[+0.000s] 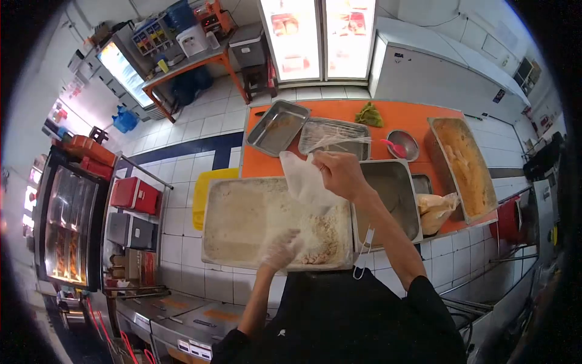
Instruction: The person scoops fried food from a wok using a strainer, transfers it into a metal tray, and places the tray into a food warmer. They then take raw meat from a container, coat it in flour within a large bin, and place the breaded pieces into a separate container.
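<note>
My right hand [341,176] is bare and raised over the big tray, its fingers pinched on a whitish translucent plastic bag [303,180] that hangs down to the left. Below lies the wide shallow metal tray [205,233], dusted with white flour [242,212]. A heap of lumpy, flour-coated pieces [325,239] fills its right end. Low over the tray's front side, my left hand [280,250] wears a clear plastic glove, fingers spread and slightly blurred, with nothing in them.
On the orange table [400,112] stand an empty metal pan [279,127], a pan with thin sticks [334,134], and a steel bowl [403,145] with a pink scoop [395,148]. A deep pan [388,194], a filled bag [435,212] and a long brown-crumbed tray [464,167] sit right.
</note>
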Action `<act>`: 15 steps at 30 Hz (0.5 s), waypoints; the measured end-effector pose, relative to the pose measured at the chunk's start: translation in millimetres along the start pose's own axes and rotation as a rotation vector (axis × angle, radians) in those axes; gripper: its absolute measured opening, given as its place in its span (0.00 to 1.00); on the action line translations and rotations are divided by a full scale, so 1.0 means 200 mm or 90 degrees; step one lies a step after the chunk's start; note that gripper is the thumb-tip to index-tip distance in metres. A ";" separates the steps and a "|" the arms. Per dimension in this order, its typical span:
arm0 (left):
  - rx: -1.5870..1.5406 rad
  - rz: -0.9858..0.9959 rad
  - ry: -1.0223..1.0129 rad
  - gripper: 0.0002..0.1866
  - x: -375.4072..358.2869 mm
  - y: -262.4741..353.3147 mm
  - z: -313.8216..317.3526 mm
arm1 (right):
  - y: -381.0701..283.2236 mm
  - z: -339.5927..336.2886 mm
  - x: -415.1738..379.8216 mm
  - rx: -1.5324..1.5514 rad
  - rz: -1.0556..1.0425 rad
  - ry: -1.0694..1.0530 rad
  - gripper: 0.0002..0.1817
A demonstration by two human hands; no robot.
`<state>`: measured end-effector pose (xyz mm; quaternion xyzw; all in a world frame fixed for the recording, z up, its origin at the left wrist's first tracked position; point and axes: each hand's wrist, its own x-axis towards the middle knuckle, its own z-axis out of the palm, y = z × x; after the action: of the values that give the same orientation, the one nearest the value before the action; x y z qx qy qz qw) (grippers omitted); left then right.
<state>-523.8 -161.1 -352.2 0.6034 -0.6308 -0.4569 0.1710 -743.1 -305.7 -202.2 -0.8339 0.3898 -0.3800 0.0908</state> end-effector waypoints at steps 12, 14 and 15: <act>0.527 0.178 -0.298 0.40 0.43 -0.10 0.36 | 0.26 -1.04 -0.09 -0.120 -0.009 0.120 0.04; 0.461 0.003 -0.118 0.39 0.50 -0.20 0.36 | 0.38 -1.18 -0.16 -0.153 0.019 0.115 0.04; 0.471 0.015 -0.123 0.39 0.51 -0.28 0.35 | 0.44 -1.23 -0.17 -0.172 0.026 0.107 0.04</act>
<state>-565.6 -221.3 -467.6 0.5711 -0.7732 -0.2512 -0.1133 -981.4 -305.7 -89.4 -0.7954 0.4608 -0.3909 -0.0474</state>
